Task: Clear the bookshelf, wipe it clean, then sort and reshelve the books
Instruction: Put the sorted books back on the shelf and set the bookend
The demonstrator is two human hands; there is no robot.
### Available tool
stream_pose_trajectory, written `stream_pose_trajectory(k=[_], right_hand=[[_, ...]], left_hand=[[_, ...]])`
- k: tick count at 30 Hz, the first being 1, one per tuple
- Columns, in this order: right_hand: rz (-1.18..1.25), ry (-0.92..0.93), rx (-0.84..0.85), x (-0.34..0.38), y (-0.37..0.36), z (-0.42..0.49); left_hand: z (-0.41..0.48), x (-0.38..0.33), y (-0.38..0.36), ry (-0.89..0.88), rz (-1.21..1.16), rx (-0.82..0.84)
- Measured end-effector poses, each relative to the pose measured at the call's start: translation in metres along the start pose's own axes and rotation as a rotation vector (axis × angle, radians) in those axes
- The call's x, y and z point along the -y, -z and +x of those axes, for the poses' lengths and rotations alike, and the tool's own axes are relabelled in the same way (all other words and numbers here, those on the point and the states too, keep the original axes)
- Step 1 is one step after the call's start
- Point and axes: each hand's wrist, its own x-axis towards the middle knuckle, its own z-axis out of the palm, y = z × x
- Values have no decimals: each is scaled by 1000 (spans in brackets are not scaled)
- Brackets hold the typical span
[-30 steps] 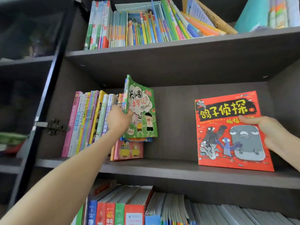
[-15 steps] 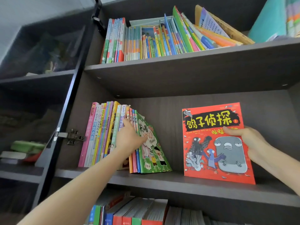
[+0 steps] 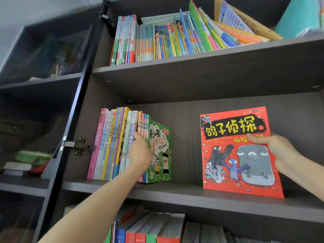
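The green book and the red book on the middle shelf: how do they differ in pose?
The green book stands at the end of a row, the red book alone, cover facing out. The left hand touches the green book; the right hand grips the red book. Both rest on one shelf.

dark side cabinet (image 3: 40, 81), pale wall (image 3: 35, 9)

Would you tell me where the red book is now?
Head view: the red book stands at the right of the middle shelf, gripped by the right hand.
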Motion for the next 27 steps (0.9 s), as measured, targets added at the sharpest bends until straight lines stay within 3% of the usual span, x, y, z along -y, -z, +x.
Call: stream_pose_trajectory(k=[5, 10, 12, 14, 15, 17, 19, 20, 22, 24, 27], right_hand=[[7, 7, 10, -3, 0, 2], [43, 26, 68, -4, -11, -1], [60, 25, 90, -6, -22, -3], [76, 11, 103, -8, -34, -2], [80, 0, 115, -9, -40, -2], [89, -15, 150, -11, -49, -2], [103, -32, 179, -12, -56, -2], [111, -41, 192, -12, -58, -3], [106, -61, 217, -11, -60, -3], [109, -81, 264, -10, -61, -3], [133, -102, 340, -8, -63, 0]], left_hand=[[4, -8, 21, -87, 895, 176], [14, -4, 31, -141, 1114, 467], [11, -10, 36, -135, 1221, 421], [0, -20, 41, -239, 1236, 345], [-5, -22, 38, -296, 1135, 308], [-14, -24, 26, -307, 625, 317], [-19, -27, 11, -76, -85, 487], [-20, -27, 6, 18, -312, 573], [-24, -31, -2, 148, -571, 715], [-29, -41, -6, 169, -778, 741], [-29, -47, -16, 97, -868, 494]])
